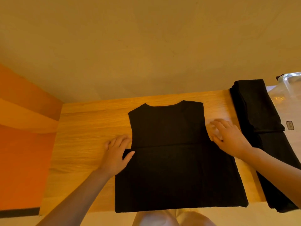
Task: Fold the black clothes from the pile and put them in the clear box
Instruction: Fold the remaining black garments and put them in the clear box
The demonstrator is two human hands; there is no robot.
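Head view shows a black shirt (172, 144) spread flat mid-desk (84, 128), sides tucked in. Both hands lie open, gripping nothing: left hand (116, 154) on its left edge, right hand (228, 137) at its right. Folding is midway; next, probably, fold it in half, toward the clear box (290, 85) beyond the black pile (260, 121)
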